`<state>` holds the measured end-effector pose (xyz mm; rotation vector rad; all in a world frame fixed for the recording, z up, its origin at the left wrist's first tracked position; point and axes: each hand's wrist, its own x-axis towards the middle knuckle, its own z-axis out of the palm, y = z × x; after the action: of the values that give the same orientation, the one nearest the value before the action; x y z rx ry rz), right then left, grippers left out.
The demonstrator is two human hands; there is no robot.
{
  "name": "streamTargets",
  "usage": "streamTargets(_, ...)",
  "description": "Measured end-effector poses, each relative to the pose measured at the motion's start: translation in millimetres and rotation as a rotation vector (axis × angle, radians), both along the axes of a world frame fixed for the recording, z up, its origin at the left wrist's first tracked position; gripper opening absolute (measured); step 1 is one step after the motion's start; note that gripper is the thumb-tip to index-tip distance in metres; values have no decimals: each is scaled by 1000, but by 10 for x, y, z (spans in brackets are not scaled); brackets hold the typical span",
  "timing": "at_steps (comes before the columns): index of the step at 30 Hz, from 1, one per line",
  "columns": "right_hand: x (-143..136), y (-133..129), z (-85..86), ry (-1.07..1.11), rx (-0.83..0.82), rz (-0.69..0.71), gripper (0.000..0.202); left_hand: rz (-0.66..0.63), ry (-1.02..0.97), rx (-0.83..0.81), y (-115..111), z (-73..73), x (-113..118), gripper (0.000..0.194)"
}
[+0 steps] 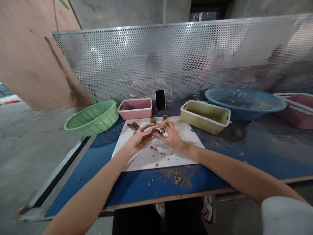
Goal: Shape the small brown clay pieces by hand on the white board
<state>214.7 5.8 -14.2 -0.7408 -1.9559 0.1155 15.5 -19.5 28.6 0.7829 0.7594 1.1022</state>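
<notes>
Blue and dusty, the worktop (85, 176) stands before a perforated metal panel (122, 52), with grey wall behind it. Over its middle the left grip (139, 139) and right grip (172, 138) come together, fingers curved inward and thumbs set apart from them. The brown lumps (156, 131) lie between the two, right at the fingertips and just above the white board (137, 161) or on it — I cannot tell which, nor whether either grip is clamped on them. Just beyond the fingers sit two brown blocks (165, 117), and near the left fingers, on the board's far left part, is a darker, ragged clump (133, 125). Dark crumbs (156, 150) are scattered on the board nearer the body; more broken bits (177, 180) lie on the blue surface by the near edge. Past the board a phone (160, 100) stands upright, its screen dark, with a pink tub (136, 113) to its left and a slatted green basket (97, 120) farther left, tilted. On the right are a yellow-green tub (205, 120), then a wide blue basin (244, 109) with something murky in it, and a second pink container (297, 114) at the far right. Below the edge, a sandalled foot (209, 210) shows — partly hidden.
</notes>
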Motion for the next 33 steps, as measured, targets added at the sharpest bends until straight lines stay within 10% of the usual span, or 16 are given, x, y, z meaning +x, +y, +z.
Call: streamTargets(33, 1, -1, 0, -54, -28, -2, 23, 10, 5, 48, 16, -61, 38, 45)
